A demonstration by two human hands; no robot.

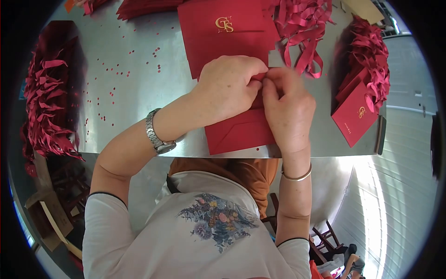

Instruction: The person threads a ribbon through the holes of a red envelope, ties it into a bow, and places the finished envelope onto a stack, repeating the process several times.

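Observation:
A flat red paper bag [223,42] with a gold logo lies on the metal table [139,111] in front of me. My left hand [230,86], with a watch on its wrist, and my right hand [288,107], with a thin bangle, meet over the bag's middle. Their fingertips pinch a red ribbon [260,76] against the bag. The hands hide where the ribbon meets the bag. Below them the bag's lower part [237,135] reaches the table's near edge.
A loose heap of red ribbons [302,23] lies just beyond my right hand. Stacked red bags with ribbon handles [357,111] sit at the right edge, and another pile [49,102] at the left. Small red paper dots [111,88] are scattered over the table.

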